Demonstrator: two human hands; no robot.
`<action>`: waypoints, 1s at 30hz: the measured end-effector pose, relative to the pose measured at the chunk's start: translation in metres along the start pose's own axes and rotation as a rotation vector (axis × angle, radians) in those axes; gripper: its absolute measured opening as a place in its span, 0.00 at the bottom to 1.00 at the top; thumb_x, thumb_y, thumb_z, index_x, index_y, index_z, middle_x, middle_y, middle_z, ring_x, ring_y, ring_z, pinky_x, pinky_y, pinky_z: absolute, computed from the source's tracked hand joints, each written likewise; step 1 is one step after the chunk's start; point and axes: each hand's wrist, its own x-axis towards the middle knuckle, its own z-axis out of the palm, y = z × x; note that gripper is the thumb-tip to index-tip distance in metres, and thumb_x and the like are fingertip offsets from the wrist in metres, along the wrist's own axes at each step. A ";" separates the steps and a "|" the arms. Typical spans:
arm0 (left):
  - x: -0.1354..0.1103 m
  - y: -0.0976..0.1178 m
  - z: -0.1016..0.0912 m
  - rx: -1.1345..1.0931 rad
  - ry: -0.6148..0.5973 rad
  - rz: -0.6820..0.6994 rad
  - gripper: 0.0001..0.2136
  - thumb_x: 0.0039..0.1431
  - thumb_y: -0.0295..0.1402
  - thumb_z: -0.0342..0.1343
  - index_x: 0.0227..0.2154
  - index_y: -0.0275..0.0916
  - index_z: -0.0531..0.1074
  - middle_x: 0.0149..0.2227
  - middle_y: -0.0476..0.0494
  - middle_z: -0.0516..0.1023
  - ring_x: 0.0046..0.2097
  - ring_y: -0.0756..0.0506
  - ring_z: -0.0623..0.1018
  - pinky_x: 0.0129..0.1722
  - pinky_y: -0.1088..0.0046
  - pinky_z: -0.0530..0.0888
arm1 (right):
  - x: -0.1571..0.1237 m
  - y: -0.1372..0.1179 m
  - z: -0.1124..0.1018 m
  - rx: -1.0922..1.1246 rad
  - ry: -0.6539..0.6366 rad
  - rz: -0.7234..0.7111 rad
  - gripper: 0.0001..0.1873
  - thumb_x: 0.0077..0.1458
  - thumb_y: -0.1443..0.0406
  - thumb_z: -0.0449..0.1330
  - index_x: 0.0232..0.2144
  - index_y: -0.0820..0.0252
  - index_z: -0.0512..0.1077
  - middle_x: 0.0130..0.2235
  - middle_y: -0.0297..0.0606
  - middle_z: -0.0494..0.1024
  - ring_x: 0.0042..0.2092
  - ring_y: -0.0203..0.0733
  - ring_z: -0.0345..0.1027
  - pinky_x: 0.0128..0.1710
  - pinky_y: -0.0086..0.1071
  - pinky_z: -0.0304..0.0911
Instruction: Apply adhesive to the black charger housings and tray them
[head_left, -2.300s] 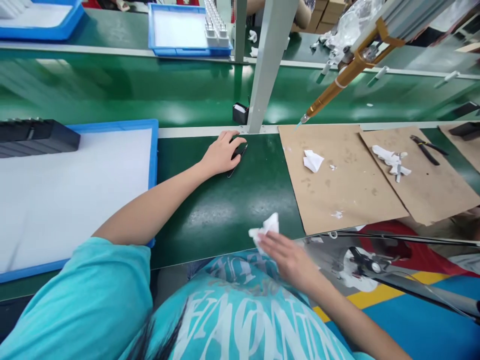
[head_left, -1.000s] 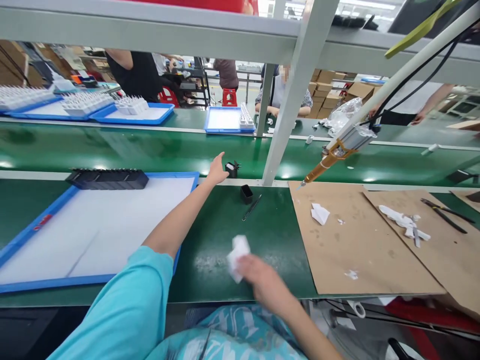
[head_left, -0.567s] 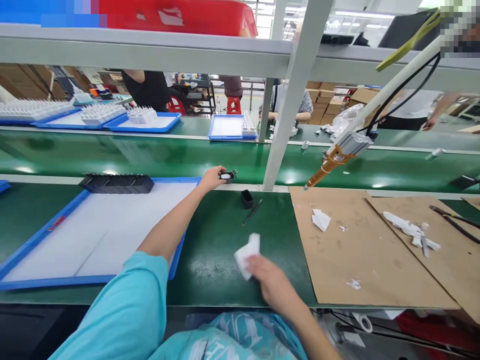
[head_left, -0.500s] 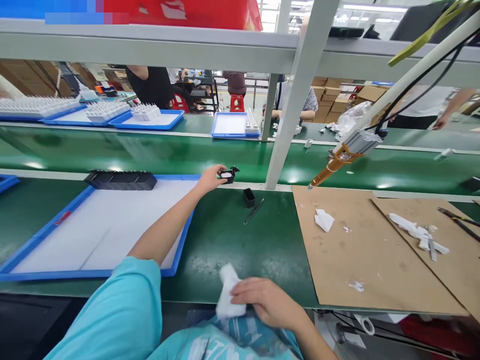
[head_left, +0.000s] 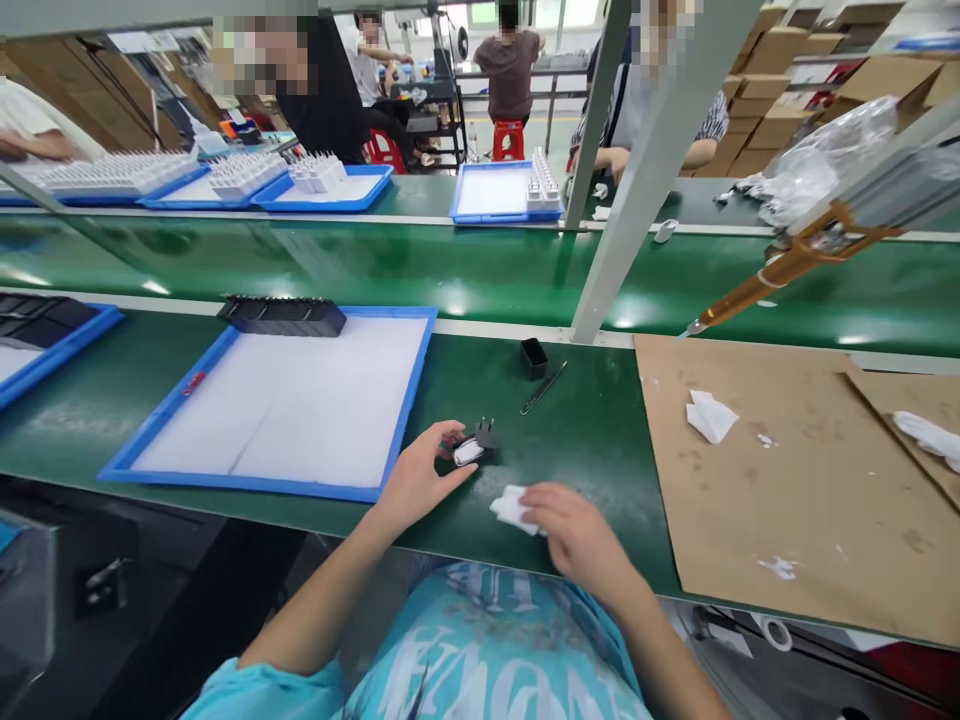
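My left hand (head_left: 416, 478) pinches a small black plug-like part (head_left: 474, 446) with metal prongs and a white face, held just above the green bench near its front edge. My right hand (head_left: 574, 535) is closed on a crumpled white wipe (head_left: 512, 508) close beside that part. Farther back on the bench a small black open cap (head_left: 533, 357) stands next to dark tweezers (head_left: 543, 388).
A blue tray with a white liner (head_left: 300, 400) lies left, a row of black parts (head_left: 283, 315) at its far edge. Brown cardboard sheets (head_left: 787, 470) with white scraps (head_left: 711, 417) lie right. A brass-tipped dispenser (head_left: 757, 290) hangs above them. A grey post (head_left: 637, 190) rises behind. Other people work across the belt.
My left hand picked the black part off the far rail and brought it back to the front edge. My right hand moved the wipe up beside it.
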 end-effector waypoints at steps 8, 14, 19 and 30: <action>-0.008 0.033 0.025 0.200 0.131 0.273 0.30 0.57 0.42 0.61 0.60 0.54 0.56 0.65 0.36 0.52 0.57 0.37 0.70 0.50 0.57 0.76 | -0.008 0.018 -0.065 -0.021 0.080 0.158 0.14 0.61 0.67 0.53 0.46 0.51 0.73 0.55 0.39 0.74 0.58 0.44 0.67 0.60 0.46 0.63; 0.003 0.039 0.026 0.196 0.233 0.294 0.10 0.63 0.34 0.54 0.47 0.44 0.71 0.57 0.39 0.68 0.52 0.42 0.73 0.49 0.60 0.76 | 0.007 0.030 -0.082 -0.119 0.066 0.335 0.14 0.63 0.63 0.50 0.47 0.50 0.72 0.53 0.37 0.75 0.54 0.43 0.70 0.45 0.37 0.74; 0.006 0.030 0.016 -0.091 0.194 0.151 0.08 0.64 0.35 0.52 0.43 0.42 0.72 0.51 0.43 0.73 0.47 0.47 0.76 0.39 0.73 0.79 | 0.050 0.051 -0.095 -0.366 -0.046 0.275 0.17 0.63 0.64 0.48 0.48 0.56 0.72 0.53 0.39 0.76 0.52 0.49 0.71 0.49 0.46 0.70; -0.012 0.019 0.031 -0.116 0.101 -0.076 0.36 0.56 0.34 0.61 0.64 0.47 0.50 0.51 0.43 0.72 0.52 0.43 0.75 0.51 0.62 0.73 | 0.119 -0.014 -0.048 -0.314 -0.209 0.146 0.20 0.59 0.51 0.54 0.47 0.55 0.72 0.40 0.38 0.78 0.40 0.41 0.73 0.30 0.30 0.62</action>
